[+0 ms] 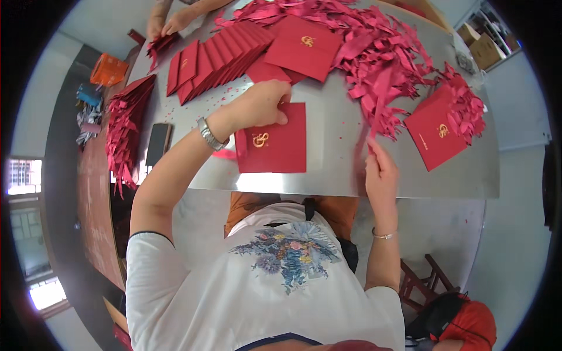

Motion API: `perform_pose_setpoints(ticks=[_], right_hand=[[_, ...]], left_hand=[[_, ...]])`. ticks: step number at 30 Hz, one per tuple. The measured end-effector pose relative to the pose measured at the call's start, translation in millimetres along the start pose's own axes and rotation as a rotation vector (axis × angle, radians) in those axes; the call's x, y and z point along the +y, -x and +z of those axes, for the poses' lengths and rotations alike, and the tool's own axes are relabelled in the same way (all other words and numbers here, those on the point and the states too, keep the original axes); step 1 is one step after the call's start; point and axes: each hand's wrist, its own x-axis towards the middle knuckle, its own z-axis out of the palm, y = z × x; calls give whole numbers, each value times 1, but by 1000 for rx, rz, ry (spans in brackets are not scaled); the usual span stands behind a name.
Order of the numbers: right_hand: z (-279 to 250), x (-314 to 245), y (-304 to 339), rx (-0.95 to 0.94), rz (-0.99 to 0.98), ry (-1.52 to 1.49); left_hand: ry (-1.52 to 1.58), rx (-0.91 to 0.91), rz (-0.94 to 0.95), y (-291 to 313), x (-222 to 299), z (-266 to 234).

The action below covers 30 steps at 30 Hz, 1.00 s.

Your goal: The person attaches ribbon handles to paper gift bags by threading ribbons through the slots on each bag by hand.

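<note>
A red square card folder point(272, 155) with a gold emblem lies flat before me on the metal table. My left hand point(260, 106) reaches over it with curled fingers, gripping its upper edge; the fingertips are partly hidden. A short pink ribbon point(224, 154) shows at the folder's left side. To the right, my right hand point(381, 169) pinches the end of a long pink ribbon point(381, 102), which runs up into a large heap of ribbons point(374, 50). Another red folder point(436, 131), with ribbon bunched at its far end, rests beyond that hand.
A fanned row of red folders point(222, 55) and a loose folder point(304, 47) lie farther back. Ribboned folders point(130, 126) are stacked left, beside a phone point(158, 144). Another person's hands point(167, 26) hold folders at the far left. A wooden stool point(430, 281) stands lower right.
</note>
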Motion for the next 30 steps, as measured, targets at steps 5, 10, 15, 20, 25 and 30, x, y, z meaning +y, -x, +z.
perform_pose_setpoints(ticks=[5,10,15,20,25,30], right_hand=[[-1,-25,0,-210,409,-588],[20,-42,-2,-26,381,-750],[22,-31,0,153,188,-177],[39,-51,-10,17,-230,134],[97,-67,8,-31,150,-127],[108,-69,13,-143,177,75]], left_hand=[[131,44,0,12,27,-49],[30,371,536,40,36,-60],[-49,298,449,115,-2,7],[-32,100,325,156,-21,32],[-27,448,239,67,0,48],[-238,189,95,33,2,53]])
